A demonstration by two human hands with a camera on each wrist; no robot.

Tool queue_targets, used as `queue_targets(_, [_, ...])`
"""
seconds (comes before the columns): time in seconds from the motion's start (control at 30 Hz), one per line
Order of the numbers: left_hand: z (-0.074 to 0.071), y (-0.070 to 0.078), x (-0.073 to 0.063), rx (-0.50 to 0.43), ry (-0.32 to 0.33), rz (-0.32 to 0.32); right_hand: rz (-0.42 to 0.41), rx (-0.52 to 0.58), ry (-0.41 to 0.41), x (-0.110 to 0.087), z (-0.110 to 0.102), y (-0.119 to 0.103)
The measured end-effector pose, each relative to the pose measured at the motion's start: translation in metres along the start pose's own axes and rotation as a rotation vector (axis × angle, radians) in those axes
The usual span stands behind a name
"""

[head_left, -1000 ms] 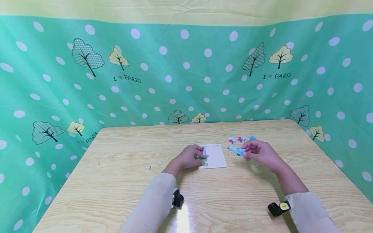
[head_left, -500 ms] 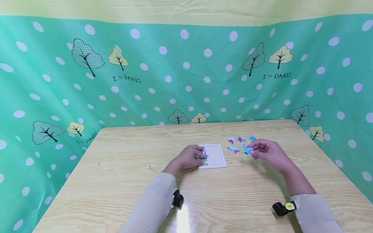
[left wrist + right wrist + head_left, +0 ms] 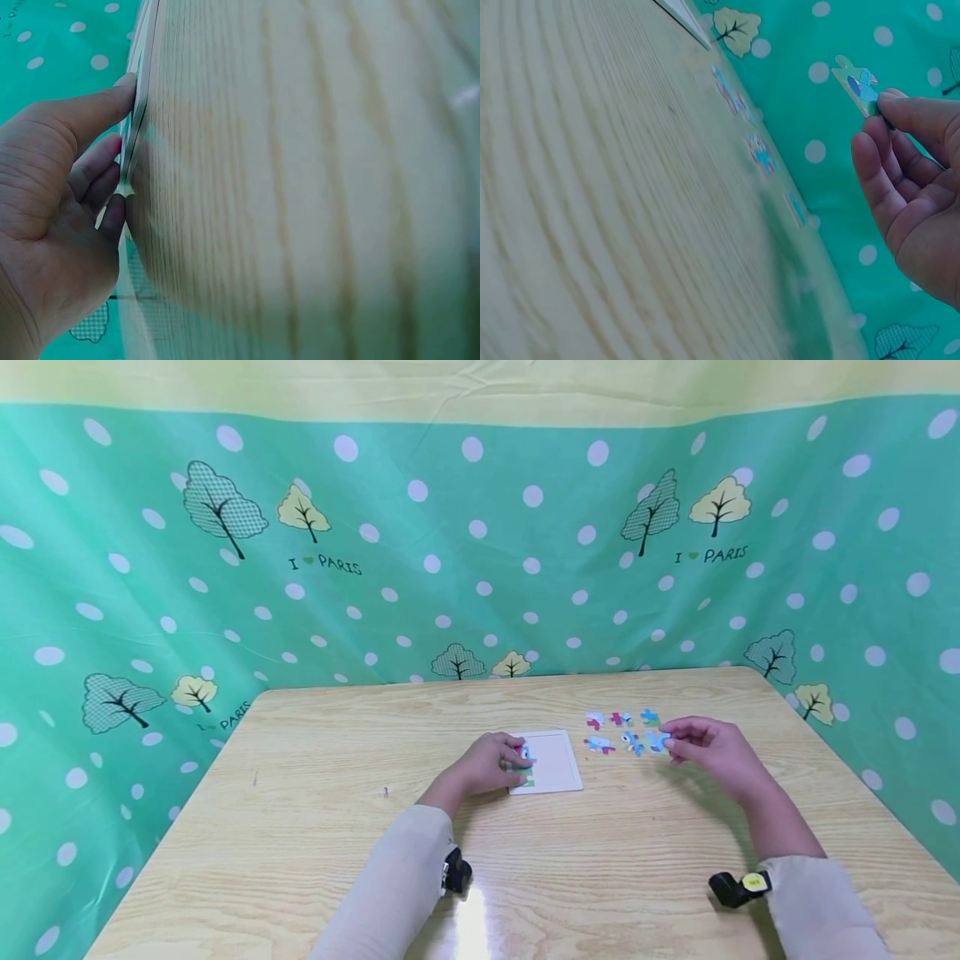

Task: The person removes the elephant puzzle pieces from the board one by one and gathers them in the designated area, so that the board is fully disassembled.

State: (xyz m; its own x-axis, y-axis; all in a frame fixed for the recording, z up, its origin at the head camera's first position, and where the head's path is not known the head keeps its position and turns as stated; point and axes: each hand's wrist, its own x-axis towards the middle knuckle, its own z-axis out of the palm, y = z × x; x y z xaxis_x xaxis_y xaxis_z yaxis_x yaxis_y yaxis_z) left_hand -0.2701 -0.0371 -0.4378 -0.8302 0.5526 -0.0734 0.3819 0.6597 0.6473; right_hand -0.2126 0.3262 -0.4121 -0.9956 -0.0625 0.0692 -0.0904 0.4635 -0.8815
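A white square puzzle tray (image 3: 557, 764) lies mid-table in the head view, a few colourful pieces along its left side. My left hand (image 3: 491, 763) rests on that side, its fingers and thumb touching the tray and partly covering those pieces. Between thumb and fingertips my right hand (image 3: 712, 750) pinches a blue and green puzzle piece (image 3: 857, 86), held above the table in the right wrist view. Just left of it lies a blue and white piece (image 3: 632, 742). A piece with red and white (image 3: 599, 744) sits nearer the tray.
Behind them is a row of pieces: a red and white one (image 3: 595, 721), another with red (image 3: 617, 718) and a blue-green one (image 3: 649, 717). A small dark speck (image 3: 386, 792) marks the wooden table (image 3: 322, 752) on the left. A green dotted curtain (image 3: 420, 543) hangs behind.
My right hand has moved rightward with the pinched piece, away from the tray. The blue and white piece now lies apart, exposed beside its neighbour. The left hand has stayed put.
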Motion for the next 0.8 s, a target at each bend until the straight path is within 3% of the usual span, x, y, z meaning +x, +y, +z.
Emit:
queue_targets(0.43, [0.000,-0.002,0.001,0.012,0.002,0.003,0.064,0.004,0.012,0.008,-0.010,0.017])
queue_targets(0.8, [0.000,-0.001,0.000,0.009,-0.001,0.006,0.137,-0.078,-0.019,0.023,-0.015,0.029])
